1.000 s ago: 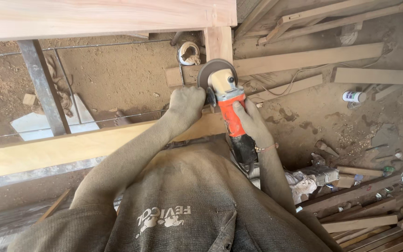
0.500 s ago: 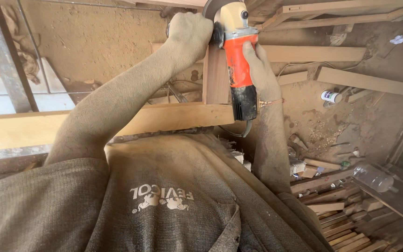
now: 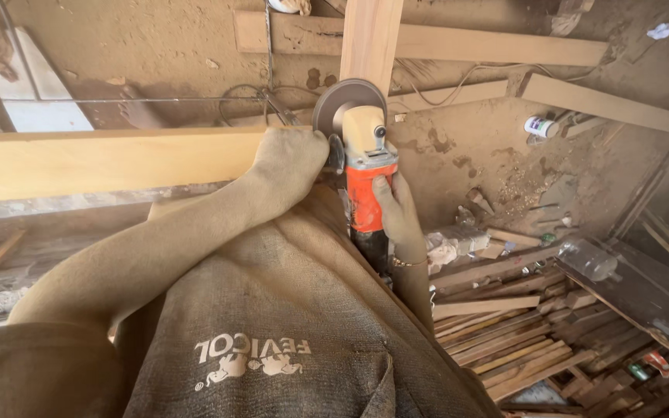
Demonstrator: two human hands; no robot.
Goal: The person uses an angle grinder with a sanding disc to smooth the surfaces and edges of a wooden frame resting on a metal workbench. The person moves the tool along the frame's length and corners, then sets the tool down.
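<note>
Head view, one moment. Item: angle grinder (image 3: pixel 365 166), orange body, cream gear head, grey disc set against the wooden frame (image 3: pixel 371 39) where upright meets horizontal rail. Left hand (image 3: pixel 288 166): dust-coated, fingers curled tight round the side handle. Right hand (image 3: pixel 398 213): wrapped round the orange body, thumb on top. Surroundings: sawdust-covered floor (image 3: pixel 156 54); stacked timber offcuts (image 3: pixel 505 340) lower right; small white bottle (image 3: pixel 540 126) beyond.
</note>
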